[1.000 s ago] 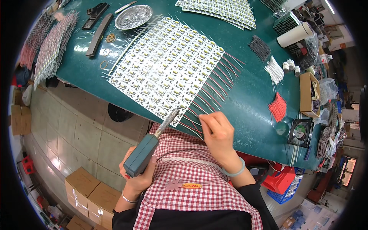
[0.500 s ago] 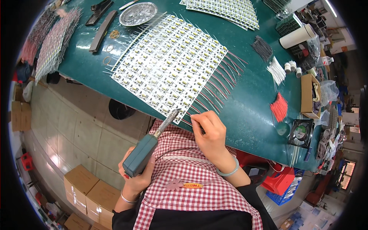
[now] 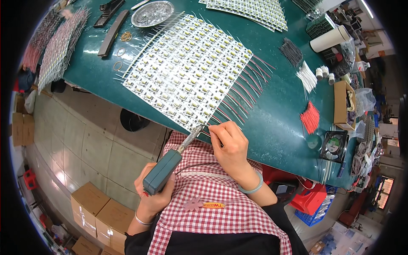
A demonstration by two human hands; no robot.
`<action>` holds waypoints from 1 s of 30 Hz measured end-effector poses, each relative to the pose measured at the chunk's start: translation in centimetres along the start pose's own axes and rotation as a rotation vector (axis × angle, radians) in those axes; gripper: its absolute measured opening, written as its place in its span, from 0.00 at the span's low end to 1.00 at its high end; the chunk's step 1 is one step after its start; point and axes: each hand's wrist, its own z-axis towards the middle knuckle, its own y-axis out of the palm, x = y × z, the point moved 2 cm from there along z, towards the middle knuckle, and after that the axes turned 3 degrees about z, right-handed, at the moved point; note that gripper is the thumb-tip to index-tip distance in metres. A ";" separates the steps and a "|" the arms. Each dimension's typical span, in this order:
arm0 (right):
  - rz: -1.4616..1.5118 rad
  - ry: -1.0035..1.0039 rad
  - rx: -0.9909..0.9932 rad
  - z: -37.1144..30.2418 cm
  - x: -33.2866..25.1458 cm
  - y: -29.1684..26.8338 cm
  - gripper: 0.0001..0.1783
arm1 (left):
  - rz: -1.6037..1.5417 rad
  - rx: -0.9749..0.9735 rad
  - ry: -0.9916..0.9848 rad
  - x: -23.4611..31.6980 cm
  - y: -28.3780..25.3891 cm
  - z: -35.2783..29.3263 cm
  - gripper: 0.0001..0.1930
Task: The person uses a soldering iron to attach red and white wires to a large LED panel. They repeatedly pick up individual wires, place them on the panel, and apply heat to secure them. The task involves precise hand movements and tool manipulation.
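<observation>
My left hand (image 3: 154, 197) is wrapped around the dark green body of a soldering gun (image 3: 163, 171). Its metal barrel slants up and right, the tip at the near corner of a white circuit board panel (image 3: 174, 78). Rows of small yellow-green components cover the panel. Close beside the tip, my right hand (image 3: 231, 142) has thumb and forefinger pinched together on a thin wire at the panel's edge, its end mostly hidden by the fingers. Red and dark wires (image 3: 242, 98) stick out along the panel's right side.
Bundles of black (image 3: 291, 53), white (image 3: 307, 78) and red wires (image 3: 310, 117) lie to the right, near a cardboard box (image 3: 343, 106) and a small fan (image 3: 334, 146). A metal dish (image 3: 153, 14) and more panels (image 3: 250, 12) are at the far side. The green table's (image 3: 272, 146) near edge runs before me.
The soldering gun has shifted right, its tip now closer to my right fingers. My right hand has moved slightly left and away from me, still pinched.
</observation>
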 end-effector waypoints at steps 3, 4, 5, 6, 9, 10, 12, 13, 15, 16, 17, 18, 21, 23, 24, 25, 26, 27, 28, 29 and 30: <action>-0.005 -0.002 -0.002 -0.1 0.0 0.0 0.11 | 0.006 -0.002 -0.020 0.1 0.0 0.1 0.09; -0.007 -0.003 -0.001 -0.1 0.0 0.1 0.11 | 0.016 -0.002 -0.011 0.1 0.0 0.1 0.09; -0.007 -0.002 -0.002 -0.1 0.0 0.1 0.11 | 0.027 -0.002 -0.002 0.1 0.0 0.2 0.09; -0.007 -0.001 -0.002 -0.1 0.1 0.1 0.11 | 0.037 -0.002 0.007 0.1 0.0 0.2 0.09; -0.009 0.004 -0.007 0.0 0.0 0.1 0.10 | 0.058 -0.021 0.023 0.3 -0.1 0.3 0.09; -0.010 0.008 -0.009 0.0 0.0 0.0 0.10 | 0.045 -0.024 0.014 0.1 -0.2 0.3 0.09; -0.009 0.007 -0.007 0.0 0.0 0.0 0.10 | 0.018 -0.029 -0.003 -0.4 -0.4 -0.1 0.09; -0.010 0.007 -0.007 0.1 -0.1 0.0 0.10 | -0.007 -0.015 -0.028 -0.6 -0.4 -0.2 0.09; -0.014 0.014 -0.007 0.0 0.0 0.0 0.10 | -0.055 0.014 -0.075 -0.9 -0.4 -0.5 0.10; -0.016 0.017 -0.006 0.0 0.0 0.0 0.09 | -0.057 0.026 -0.079 -0.9 -0.3 -0.6 0.10; -0.017 0.018 -0.008 0.0 0.0 0.0 0.09 | -0.059 0.037 -0.083 -0.9 -0.3 -0.7 0.10; -0.021 0.018 -0.009 0.0 -0.1 0.0 0.09 | -0.064 0.048 -0.086 -0.9 -0.3 -0.7 0.10; -0.010 0.023 -0.009 0.1 -0.1 0.0 0.08 | -0.051 0.028 -0.085 -0.8 -0.3 -0.5 0.10; 0.003 0.031 -0.014 0.1 -0.1 -0.1 0.09 | -0.021 -0.003 -0.063 -0.1 -0.4 -0.1 0.09; 0.000 0.032 -0.016 0.1 0.0 -0.1 0.09 | -0.003 -0.018 -0.054 0.0 -0.5 0.0 0.09; -0.002 0.033 -0.018 0.1 0.0 -0.1 0.09 | 0.003 -0.029 -0.052 -0.1 -0.4 0.0 0.09; -0.003 0.033 -0.020 0.1 0.0 -0.1 0.09 | 0.009 -0.040 -0.050 -0.3 -0.4 -0.1 0.09; -0.002 0.032 -0.018 0.1 0.0 -0.1 0.09 | 0.015 -0.051 -0.049 -0.4 -0.3 -0.3 0.09; 0.000 0.031 -0.016 0.0 0.1 -0.1 0.09 | 0.028 -0.057 -0.034 -0.5 -0.3 -0.3 0.09; 0.002 0.030 -0.015 0.0 0.1 -0.1 0.09 | 0.040 -0.063 -0.018 -0.5 -0.3 -0.2 0.09; 0.003 0.033 -0.017 0.0 0.1 -0.1 0.09 | 0.052 -0.070 -0.002 -0.6 -0.4 -0.2 0.09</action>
